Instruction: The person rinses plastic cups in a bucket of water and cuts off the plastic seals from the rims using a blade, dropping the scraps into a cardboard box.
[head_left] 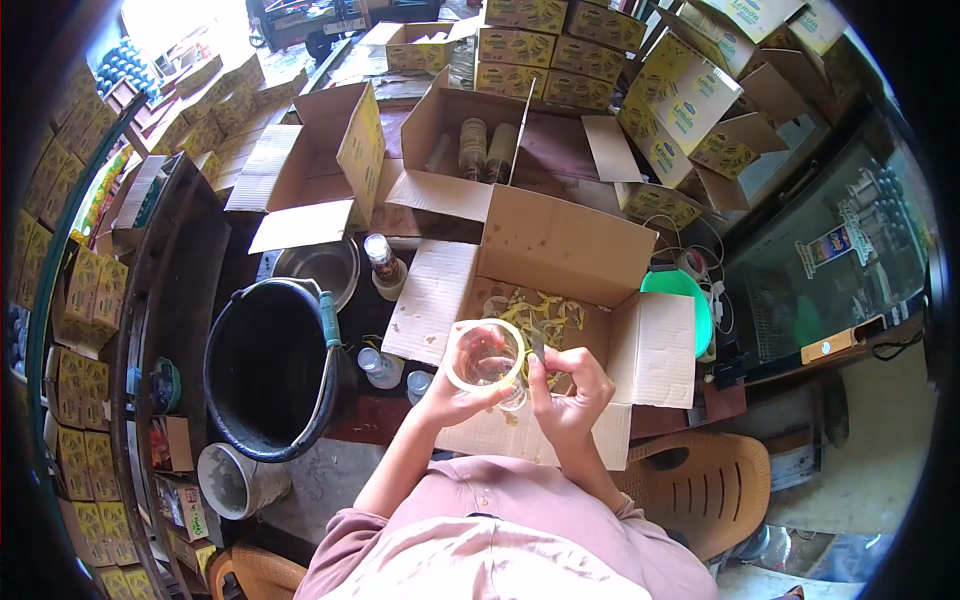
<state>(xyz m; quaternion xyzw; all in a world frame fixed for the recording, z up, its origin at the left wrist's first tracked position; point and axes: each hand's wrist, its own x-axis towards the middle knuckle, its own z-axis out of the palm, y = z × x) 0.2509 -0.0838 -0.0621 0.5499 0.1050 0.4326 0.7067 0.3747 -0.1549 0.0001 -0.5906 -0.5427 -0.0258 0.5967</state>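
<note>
My left hand (pixel 447 402) is wrapped round a clear jar (pixel 485 357) with a pale yellow rim, its open mouth facing up. Close on its right, my right hand (pixel 570 392) pinches a small knife (pixel 538 345) whose blade points up beside the rim. Both hands are over the near side of an open cardboard box (pixel 560 240). Yellow-green strips (pixel 560 312) lie scattered inside that box, partly hidden behind the jar and my hands.
A black bucket (pixel 265 370) and a grey bucket (pixel 235 480) stand at left. Bottles (pixel 380 367) are beside the box. A green basin (pixel 675 300) is at right, near a brown chair (pixel 715 490). More open boxes (pixel 320 150) stand behind.
</note>
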